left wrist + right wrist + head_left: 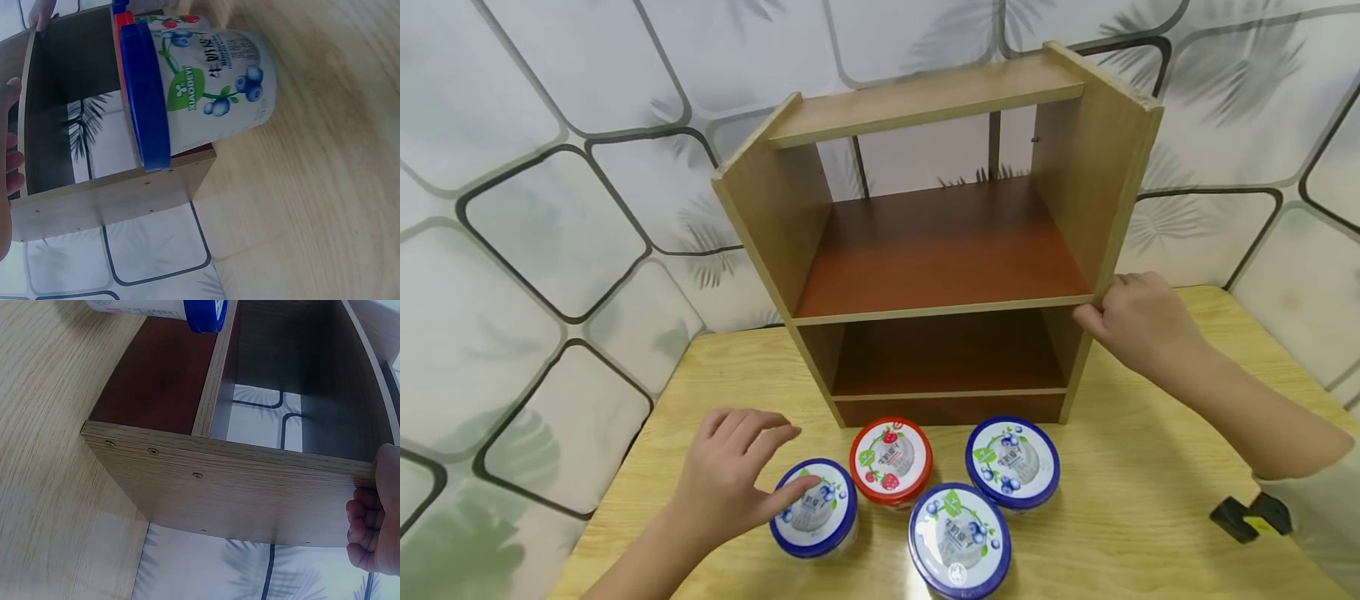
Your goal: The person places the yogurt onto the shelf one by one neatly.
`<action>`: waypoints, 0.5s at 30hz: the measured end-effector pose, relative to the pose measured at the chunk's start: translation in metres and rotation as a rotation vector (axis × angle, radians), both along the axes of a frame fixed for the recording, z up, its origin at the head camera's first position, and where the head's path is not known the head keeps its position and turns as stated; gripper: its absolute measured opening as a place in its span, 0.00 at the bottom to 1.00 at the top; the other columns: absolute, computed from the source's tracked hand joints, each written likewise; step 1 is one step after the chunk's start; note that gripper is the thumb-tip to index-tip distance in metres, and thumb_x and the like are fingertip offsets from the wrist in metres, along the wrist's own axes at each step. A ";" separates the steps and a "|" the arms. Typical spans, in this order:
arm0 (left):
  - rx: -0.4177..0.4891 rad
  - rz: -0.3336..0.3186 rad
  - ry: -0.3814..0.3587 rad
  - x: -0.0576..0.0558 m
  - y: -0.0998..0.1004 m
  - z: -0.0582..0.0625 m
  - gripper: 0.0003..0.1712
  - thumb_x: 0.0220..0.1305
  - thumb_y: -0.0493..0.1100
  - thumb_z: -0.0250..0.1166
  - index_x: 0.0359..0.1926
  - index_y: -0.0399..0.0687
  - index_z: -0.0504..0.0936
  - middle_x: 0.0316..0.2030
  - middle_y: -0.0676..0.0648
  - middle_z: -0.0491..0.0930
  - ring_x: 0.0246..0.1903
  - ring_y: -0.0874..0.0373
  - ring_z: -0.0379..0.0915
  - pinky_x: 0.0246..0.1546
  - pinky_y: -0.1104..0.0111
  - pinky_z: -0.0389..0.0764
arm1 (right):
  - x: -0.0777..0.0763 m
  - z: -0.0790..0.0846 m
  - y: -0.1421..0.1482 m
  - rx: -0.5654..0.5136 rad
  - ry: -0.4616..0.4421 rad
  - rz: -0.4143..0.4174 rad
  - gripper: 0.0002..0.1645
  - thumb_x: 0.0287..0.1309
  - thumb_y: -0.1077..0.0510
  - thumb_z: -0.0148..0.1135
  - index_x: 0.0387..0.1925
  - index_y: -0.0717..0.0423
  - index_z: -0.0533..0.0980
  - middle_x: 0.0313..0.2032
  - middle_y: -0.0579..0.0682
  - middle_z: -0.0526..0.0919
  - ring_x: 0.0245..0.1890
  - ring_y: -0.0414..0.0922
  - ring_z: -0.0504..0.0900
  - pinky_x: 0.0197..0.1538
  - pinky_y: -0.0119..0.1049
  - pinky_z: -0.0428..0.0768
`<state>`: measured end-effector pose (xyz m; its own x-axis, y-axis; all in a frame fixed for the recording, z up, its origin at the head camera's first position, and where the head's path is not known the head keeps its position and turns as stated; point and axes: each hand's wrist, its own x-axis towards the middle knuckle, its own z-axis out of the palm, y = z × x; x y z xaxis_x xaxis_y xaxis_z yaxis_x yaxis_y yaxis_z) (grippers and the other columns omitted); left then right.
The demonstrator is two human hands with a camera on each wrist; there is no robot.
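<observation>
A small wooden shelf [940,310] stands upright on the table, its tiers facing me. At its right side panel, my right hand [1142,321] has its fingers curled against the outer face and its thumb on the front edge; the right wrist view shows these curled fingers [365,528] too. My left hand [737,467] holds nothing, its fingers loosely bent and apart. Its thumb overlaps the lid of the left blue-lidded tub [823,525] in the head view. Beside that tub are a red-lidded tub [891,460], a front blue-lidded tub [961,558] and a right blue-lidded tub [1017,458].
The light wooden table [1157,500] carries the shelf and tubs. Behind it hangs a patterned curtain or wall covering [587,108], seen through the open back of the shelf. A small black object [1251,517] sits by the right sleeve.
</observation>
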<state>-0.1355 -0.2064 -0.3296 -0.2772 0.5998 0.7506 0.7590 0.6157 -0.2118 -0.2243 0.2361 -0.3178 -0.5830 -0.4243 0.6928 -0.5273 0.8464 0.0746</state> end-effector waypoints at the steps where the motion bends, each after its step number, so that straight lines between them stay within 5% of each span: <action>1: -0.008 -0.010 0.014 0.001 0.000 0.000 0.29 0.60 0.66 0.56 0.31 0.43 0.83 0.28 0.48 0.80 0.28 0.53 0.76 0.30 0.57 0.71 | 0.000 0.000 0.000 -0.004 -0.001 -0.001 0.13 0.50 0.57 0.50 0.15 0.57 0.64 0.08 0.46 0.60 0.12 0.46 0.60 0.18 0.42 0.60; 15: -0.053 -0.318 0.242 0.003 -0.007 -0.023 0.32 0.56 0.71 0.58 0.20 0.47 0.77 0.17 0.54 0.73 0.18 0.60 0.66 0.20 0.68 0.65 | -0.002 -0.004 0.002 -0.016 -0.001 -0.012 0.16 0.51 0.56 0.51 0.12 0.55 0.64 0.09 0.48 0.61 0.12 0.48 0.61 0.20 0.45 0.62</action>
<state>-0.1329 -0.2132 -0.3524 0.1089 0.6665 0.7375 0.8343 0.3421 -0.4324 -0.2264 0.2384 -0.3218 -0.5890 -0.4060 0.6987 -0.5169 0.8539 0.0604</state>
